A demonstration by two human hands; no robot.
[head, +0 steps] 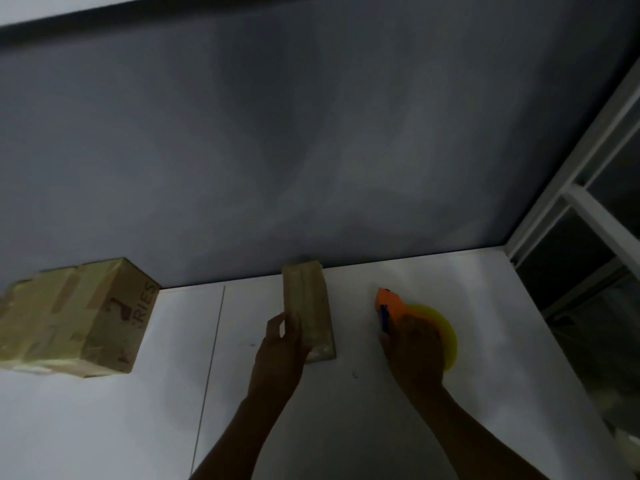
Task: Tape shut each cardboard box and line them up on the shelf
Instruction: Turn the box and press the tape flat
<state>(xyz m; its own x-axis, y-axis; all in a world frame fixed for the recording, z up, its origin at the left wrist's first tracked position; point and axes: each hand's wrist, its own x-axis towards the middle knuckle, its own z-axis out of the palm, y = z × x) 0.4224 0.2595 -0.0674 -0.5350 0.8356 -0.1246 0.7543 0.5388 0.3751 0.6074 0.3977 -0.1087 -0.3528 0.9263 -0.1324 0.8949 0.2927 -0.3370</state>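
Head view: left fingers [278, 323] pinch a slim, tape-wrapped box [308, 303]; right fingers [410, 325] clutch an orange dispenser [390, 301].

The large taped cardboard box [76, 317] is cut off by the left edge. Of its print only the letters "RIES" can be read, because the rest is covered by tape. The near left side of the small cardboard box [308, 306] is hidden by the left hand [280, 344] that grips it. The handle of the orange tape dispenser [389, 303] and part of its yellow disc [443, 327] are covered by the right hand [415, 348] that holds it. Both forearms are cut by the bottom edge. The window frame [588, 188] is cut by the right edge, and what lies behind its glass is too dark to be told.
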